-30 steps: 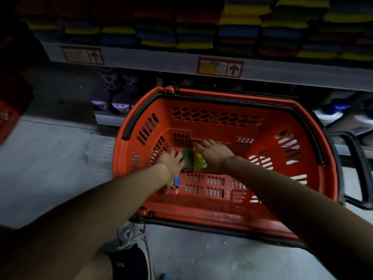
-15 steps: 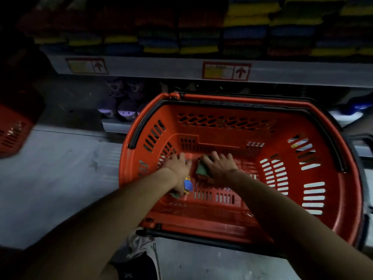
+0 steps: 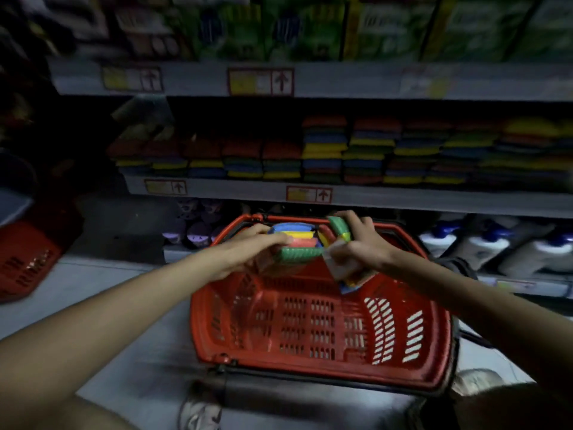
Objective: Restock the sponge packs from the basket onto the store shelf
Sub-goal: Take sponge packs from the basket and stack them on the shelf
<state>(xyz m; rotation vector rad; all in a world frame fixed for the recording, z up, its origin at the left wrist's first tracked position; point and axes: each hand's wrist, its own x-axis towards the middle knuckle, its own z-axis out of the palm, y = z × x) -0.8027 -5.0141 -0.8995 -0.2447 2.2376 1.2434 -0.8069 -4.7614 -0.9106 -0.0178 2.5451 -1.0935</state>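
Observation:
The red plastic basket (image 3: 322,361) sits on the floor in front of me, and its slotted bottom shows bare. Above its far rim, my left hand (image 3: 248,249) grips a sponge pack (image 3: 294,243) of blue, yellow, pink and green layers. My right hand (image 3: 359,243) is closed on a second sponge pack (image 3: 341,228), tilted, with a paper label hanging below. The two packs touch each other. Behind them, the store shelf (image 3: 403,197) carries rows of stacked multicolour sponge packs (image 3: 325,150).
A second red basket (image 3: 28,259) stands on the floor at far left. White bottles with blue caps (image 3: 483,246) fill the bottom shelf on the right, purple items (image 3: 192,225) on the left. Green boxes (image 3: 279,26) line the top shelf. My shoes show at the bottom.
Both hands rose out of the basket, each holding a sponge pack, up to rim height. My view tilted upward, bringing the sponge shelf and the shelf above into sight.

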